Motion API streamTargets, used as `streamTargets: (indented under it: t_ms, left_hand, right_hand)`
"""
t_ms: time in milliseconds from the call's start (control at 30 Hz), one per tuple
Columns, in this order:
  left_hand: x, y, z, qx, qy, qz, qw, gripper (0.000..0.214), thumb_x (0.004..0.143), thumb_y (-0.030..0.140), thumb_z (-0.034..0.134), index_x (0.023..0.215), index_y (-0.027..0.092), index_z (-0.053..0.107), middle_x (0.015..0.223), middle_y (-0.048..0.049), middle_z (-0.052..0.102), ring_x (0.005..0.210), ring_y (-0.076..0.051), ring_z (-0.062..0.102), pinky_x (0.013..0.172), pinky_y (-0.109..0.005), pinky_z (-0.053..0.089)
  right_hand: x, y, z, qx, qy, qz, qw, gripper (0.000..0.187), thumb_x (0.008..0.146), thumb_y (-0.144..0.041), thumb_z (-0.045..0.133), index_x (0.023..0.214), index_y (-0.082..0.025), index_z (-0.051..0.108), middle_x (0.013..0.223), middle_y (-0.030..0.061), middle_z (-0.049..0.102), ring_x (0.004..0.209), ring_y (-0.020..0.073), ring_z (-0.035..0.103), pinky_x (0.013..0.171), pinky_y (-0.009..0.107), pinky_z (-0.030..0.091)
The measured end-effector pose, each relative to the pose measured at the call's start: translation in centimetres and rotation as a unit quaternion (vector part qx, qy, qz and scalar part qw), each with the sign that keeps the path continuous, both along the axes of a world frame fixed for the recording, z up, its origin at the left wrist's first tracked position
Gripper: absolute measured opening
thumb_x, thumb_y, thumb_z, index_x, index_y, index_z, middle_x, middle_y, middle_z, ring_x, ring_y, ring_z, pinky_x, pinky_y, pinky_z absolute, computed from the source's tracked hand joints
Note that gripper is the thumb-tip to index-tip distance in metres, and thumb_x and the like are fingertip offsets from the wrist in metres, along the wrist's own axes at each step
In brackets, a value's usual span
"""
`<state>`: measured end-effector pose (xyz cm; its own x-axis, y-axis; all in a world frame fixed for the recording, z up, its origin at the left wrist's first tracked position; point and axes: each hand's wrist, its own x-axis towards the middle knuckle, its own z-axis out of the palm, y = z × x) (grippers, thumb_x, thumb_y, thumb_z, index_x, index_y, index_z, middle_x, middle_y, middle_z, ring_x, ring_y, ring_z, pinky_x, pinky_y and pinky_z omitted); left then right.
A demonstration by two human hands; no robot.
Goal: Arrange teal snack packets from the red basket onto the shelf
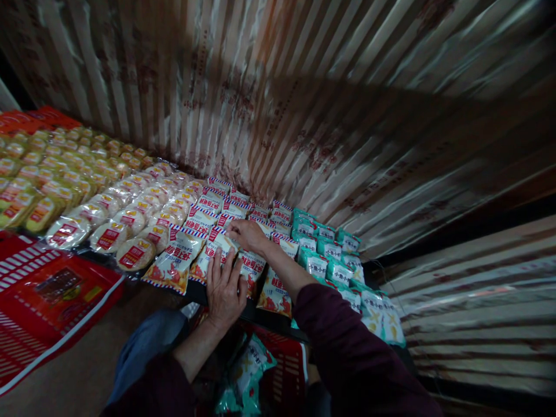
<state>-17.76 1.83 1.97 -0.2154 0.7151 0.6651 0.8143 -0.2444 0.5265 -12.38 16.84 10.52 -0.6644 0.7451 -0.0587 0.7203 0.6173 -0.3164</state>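
Note:
My left hand (226,286) lies with its fingers stretched over the lower front of a white and red snack bag (217,248) with a striped top edge. Just beyond it, my right hand (249,234) has its fingers curled together at that bag's top edge, appearing to pinch it; the fingertips are partly hidden. Matching bags stand in rows around both hands, among them a front-row bag (176,260) to the left and another bag (274,292) under my right forearm.
Green and white snack bags (332,272) fill the right end of the display. Round wrapped crackers (135,253) and yellow packets (46,211) cover the left. A red basket (99,278) stands front left; another basket (289,362) below holds green bags (249,370). Wrinkled plastic sheeting (260,116) hangs behind.

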Motion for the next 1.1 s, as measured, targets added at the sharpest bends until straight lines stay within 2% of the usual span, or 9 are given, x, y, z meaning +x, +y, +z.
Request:
streamTargets:
  t_ms: [300,700,933,1000,1100]
  left_hand:
    - [-0.1,0.0,-0.3,-0.014,-0.002,0.001,1.0,0.038,0.084,0.019,0.05,0.121,0.016,0.057,0.14,-0.0102,0.049,0.141,-0.031,0.022,0.111,-0.054,0.026]
    - [0.0,-0.2,0.1,-0.019,-0.008,0.002,1.0,0.032,0.085,0.021,0.05,0.114,0.015,0.062,0.14,-0.0098,0.048,0.141,-0.031,0.021,0.112,-0.055,0.023]
    - [0.1,-0.5,0.2,-0.002,-0.019,-0.003,1.0,0.033,0.084,0.019,0.05,0.114,0.018,0.062,0.141,-0.0082,0.047,0.142,-0.031,0.02,0.112,-0.057,0.024]
    - [-0.2,-0.9,0.6,0.01,-0.026,0.013,1.0,0.031,0.084,0.018,0.05,0.111,0.019,0.064,0.141,-0.0091,0.047,0.141,-0.031,0.022,0.111,-0.057,0.024]
    - [-1.3,-1.8,1.2,0.035,-0.042,0.074,0.996,0.029,0.083,0.015,0.049,0.108,0.02,0.064,0.144,-0.0095,0.044,0.141,-0.032,0.023,0.11,-0.059,0.023]
  right_hand:
    - [-0.1,-0.2,0.0,-0.002,0.028,0.027,0.999,0.005,0.085,-0.018,0.058,0.082,-0.02,0.061,0.083,0.0,0.062,0.076,0.0122,0.054,0.07,0.02,0.036]
    - [0.0,-0.1,0.5,-0.001,0.041,0.031,0.999,0.008,0.083,-0.018,0.059,0.088,-0.017,0.065,0.084,0.0022,0.064,0.072,0.0116,0.056,0.067,0.021,0.038]
    - [-0.9,-0.5,1.1,0.045,0.093,0.032,0.994,0.013,0.087,-0.02,0.056,0.094,-0.018,0.067,0.087,0.0037,0.067,0.079,0.0133,0.059,0.076,0.024,0.042]
    - [-1.6,-0.7,1.4,0.059,0.099,0.044,0.992,0.015,0.088,-0.02,0.054,0.095,-0.018,0.068,0.089,0.0046,0.069,0.084,0.0144,0.06,0.082,0.026,0.042]
    - [-3.3,-1.0,1.9,0.072,0.088,0.055,0.992,0.018,0.089,-0.02,0.053,0.098,-0.019,0.069,0.097,0.0051,0.071,0.092,0.0163,0.06,0.091,0.029,0.039]
